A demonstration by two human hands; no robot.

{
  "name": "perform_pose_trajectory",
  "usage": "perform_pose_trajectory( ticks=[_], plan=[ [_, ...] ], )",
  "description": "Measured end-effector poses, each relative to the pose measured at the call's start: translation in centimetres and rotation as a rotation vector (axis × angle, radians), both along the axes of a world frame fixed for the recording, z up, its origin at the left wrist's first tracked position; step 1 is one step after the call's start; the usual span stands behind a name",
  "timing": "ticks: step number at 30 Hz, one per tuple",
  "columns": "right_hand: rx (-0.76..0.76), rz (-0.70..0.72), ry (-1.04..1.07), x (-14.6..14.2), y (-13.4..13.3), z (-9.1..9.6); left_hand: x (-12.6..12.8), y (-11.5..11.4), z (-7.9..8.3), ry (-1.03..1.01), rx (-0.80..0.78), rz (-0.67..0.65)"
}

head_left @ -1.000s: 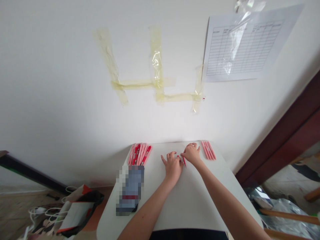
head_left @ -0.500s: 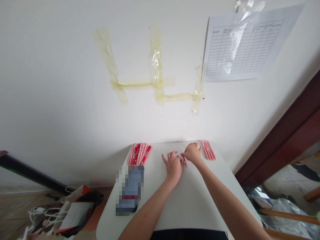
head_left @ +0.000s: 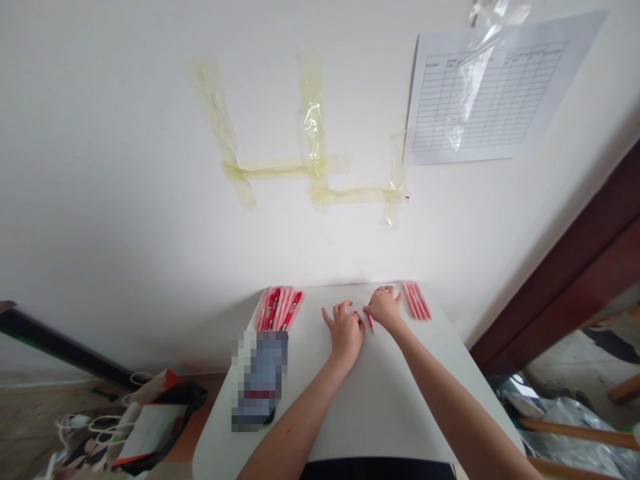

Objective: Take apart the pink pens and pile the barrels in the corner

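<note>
At the far middle of the white table [head_left: 380, 413], my left hand [head_left: 346, 333] is palm down, its outer fingers spread. Its thumb and index finger close around a small red piece [head_left: 356, 313], mostly hidden by the fingers. Just to the right, my right hand [head_left: 384, 307] pinches the upper end of a thin red pen part [head_left: 371, 324], whose lower end points toward me. A small gap separates the two hands. To the right of my right hand lies a row of several pink pens [head_left: 417, 301].
A bundle of pink and red pens [head_left: 279, 308] lies at the table's back left, above a blurred-out dark object [head_left: 260, 380]. The taped white wall [head_left: 280, 247] borders the table's far edge. A bag with cables [head_left: 155, 420] stands on the left floor; wooden bars [head_left: 580, 432] are on the right.
My left hand has shifted very slightly left, away from the red pen part. My right hand stays almost in place, still pinching it.
</note>
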State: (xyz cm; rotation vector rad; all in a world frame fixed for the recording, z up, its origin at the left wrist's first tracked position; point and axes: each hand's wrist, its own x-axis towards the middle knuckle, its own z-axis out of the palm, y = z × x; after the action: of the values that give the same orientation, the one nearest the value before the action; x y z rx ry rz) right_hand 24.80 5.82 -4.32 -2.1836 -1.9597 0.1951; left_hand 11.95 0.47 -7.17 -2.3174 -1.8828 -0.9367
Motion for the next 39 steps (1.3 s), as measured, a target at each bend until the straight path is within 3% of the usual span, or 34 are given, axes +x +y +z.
perform_pose_trajectory(
  ticks=[8,14,19,24,29,39],
  plan=[
    [-0.010,0.017,-0.074,-0.9,0.1,0.2,-1.7,-1.0,0.0,-0.013,0.047,-0.064],
    [0.004,0.028,-0.098,-1.4,0.0,0.4,-2.6,-1.3,0.3,-0.067,0.019,-0.039],
    [0.050,-0.011,0.011,-0.7,0.0,1.0,-3.0,-1.1,-0.3,-0.135,0.002,-0.044],
    [0.178,-0.122,0.351,1.2,-0.4,1.6,-3.1,-1.0,-0.6,-0.172,0.017,-0.042],
    [0.404,-0.228,0.664,2.3,-1.6,0.1,-3.0,-1.2,-0.5,-0.137,0.029,-0.067],
    [0.690,-0.232,0.754,1.9,-3.1,-2.9,-2.9,-1.4,-0.6,-0.082,0.052,-0.087]
  ],
)
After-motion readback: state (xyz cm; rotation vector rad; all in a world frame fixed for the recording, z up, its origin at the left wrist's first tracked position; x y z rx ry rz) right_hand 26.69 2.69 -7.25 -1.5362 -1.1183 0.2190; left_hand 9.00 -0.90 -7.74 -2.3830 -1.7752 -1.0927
